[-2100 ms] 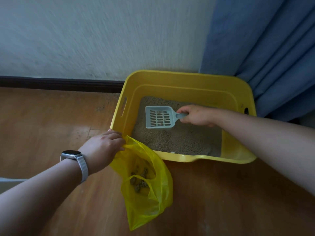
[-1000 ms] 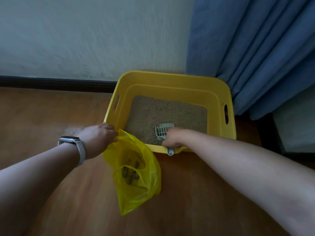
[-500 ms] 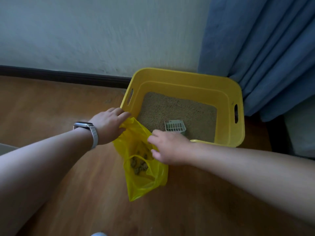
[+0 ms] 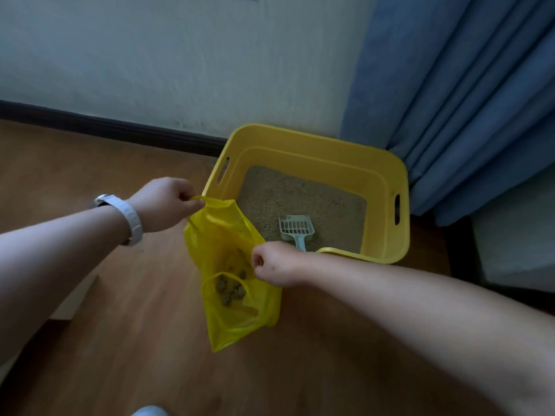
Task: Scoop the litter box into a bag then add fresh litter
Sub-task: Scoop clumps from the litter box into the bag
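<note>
A yellow litter box (image 4: 387, 187) stands on the wood floor by the wall, with tan litter (image 4: 300, 196) in it. A pale slotted scoop (image 4: 295, 228) lies on the litter near the front rim, with no hand on it. A yellow plastic bag (image 4: 231, 295) hangs in front of the box's left corner, dark clumps (image 4: 229, 289) showing through it. My left hand (image 4: 166, 204) pinches the bag's far handle. My right hand (image 4: 276, 267) grips the bag's near edge, fingers closed.
A blue curtain (image 4: 468, 100) hangs behind and to the right of the box. A dark baseboard (image 4: 105, 130) runs along the white wall. A dark piece of furniture (image 4: 468, 259) stands at the right. Something pale lies on the floor under my left arm (image 4: 75, 298).
My right hand has put the scoop down in the litter and taken hold of the bag's near edge. Both hands have lifted the bag and pulled its mouth apart.
</note>
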